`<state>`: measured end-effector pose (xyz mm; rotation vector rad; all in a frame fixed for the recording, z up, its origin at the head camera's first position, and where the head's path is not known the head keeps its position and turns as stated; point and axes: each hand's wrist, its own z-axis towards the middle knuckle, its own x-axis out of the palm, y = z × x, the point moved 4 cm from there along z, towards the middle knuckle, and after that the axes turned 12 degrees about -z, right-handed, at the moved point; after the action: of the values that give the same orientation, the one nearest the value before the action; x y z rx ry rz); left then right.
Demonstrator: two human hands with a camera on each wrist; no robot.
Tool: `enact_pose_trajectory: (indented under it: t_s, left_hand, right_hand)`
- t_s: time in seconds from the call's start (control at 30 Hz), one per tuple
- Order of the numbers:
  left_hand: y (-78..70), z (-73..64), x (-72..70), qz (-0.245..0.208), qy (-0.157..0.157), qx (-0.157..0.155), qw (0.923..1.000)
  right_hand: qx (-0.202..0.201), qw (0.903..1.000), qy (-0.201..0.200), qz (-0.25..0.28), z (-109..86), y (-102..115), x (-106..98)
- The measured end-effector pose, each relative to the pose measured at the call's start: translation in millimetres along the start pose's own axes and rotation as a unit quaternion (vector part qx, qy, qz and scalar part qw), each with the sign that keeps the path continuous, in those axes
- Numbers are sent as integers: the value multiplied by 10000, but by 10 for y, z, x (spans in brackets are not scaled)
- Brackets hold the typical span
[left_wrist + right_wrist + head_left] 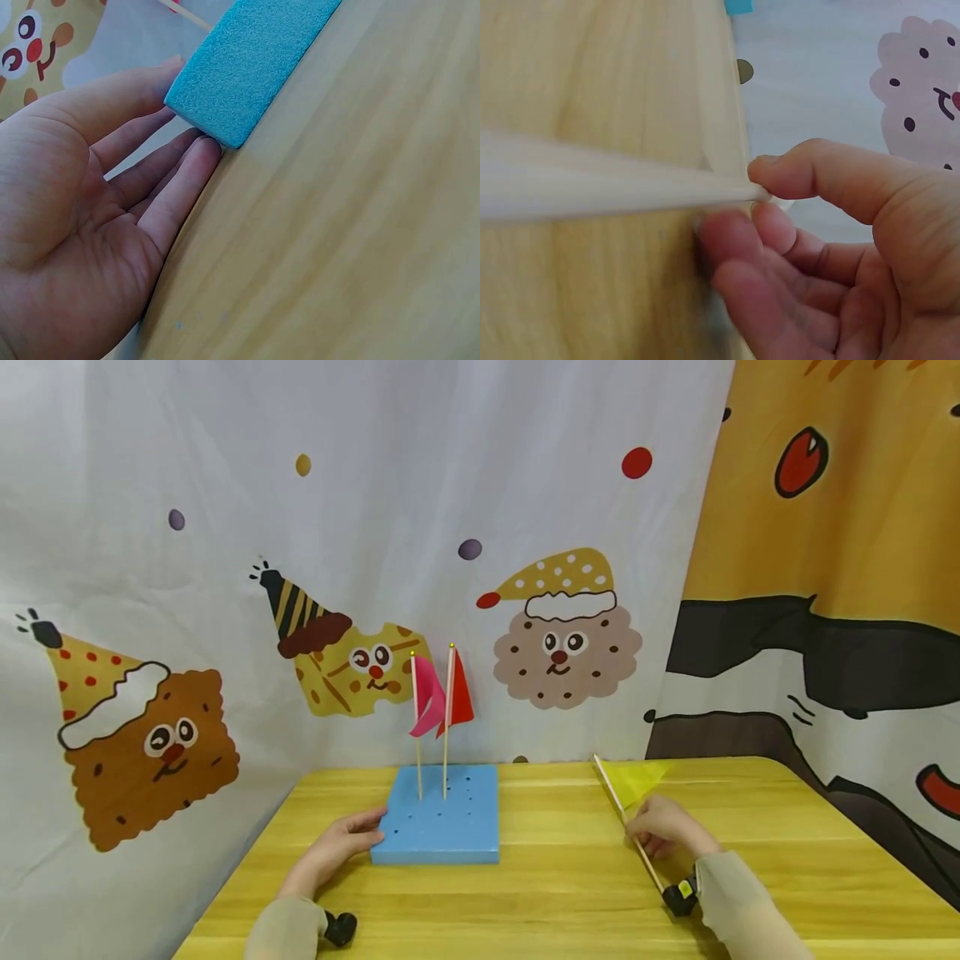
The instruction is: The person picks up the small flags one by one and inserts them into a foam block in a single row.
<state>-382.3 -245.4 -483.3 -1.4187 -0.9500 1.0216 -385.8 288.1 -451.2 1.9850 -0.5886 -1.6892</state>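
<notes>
Fingers and thumb of the right hand (667, 827) pinch the slim wooden stick (610, 787) of a yellow flag (632, 782) partway along its length; the right wrist view shows the thumb and fingertips closing on it. The flag is over the right part of a wooden table (570, 902), its stick slanting so that the cloth end points towards the far edge (whether the stick touches the tabletop, I cannot tell). Well to its left, the left hand (337, 847) has its fingers and thumb extended, touching the left side of a blue foam block (476, 835) without wrapping round it. The block lies flat on the table and has small dark holes in its top. Two flags stand upright in it, side by side: a pink flag (427, 689) and, just to its right, a red flag (461, 693), each on a pale stick tipped with a small yellow bead. Both arms wear light sleeves (746, 902) and a small black device (342, 929) at the wrist. Behind the table hangs a white cloth (390, 460) printed with cartoon biscuits and a piece of cheese, each in a festive hat.
</notes>
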Motion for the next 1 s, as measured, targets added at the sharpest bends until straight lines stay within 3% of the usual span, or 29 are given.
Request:
enact_pose_trajectory:
  t_s: [0.6, 1.0]
  left_hand:
    - [-28, -13, -1, 62, -38, 94, 9999]
    - [-27, -7, 6, 60, -7, 112, 9999]
  right_hand:
    - [15, 9916, 577, 1156, 112, -110, 75]
    - [-216, 9828, 970, 1558, 147, -192, 69]
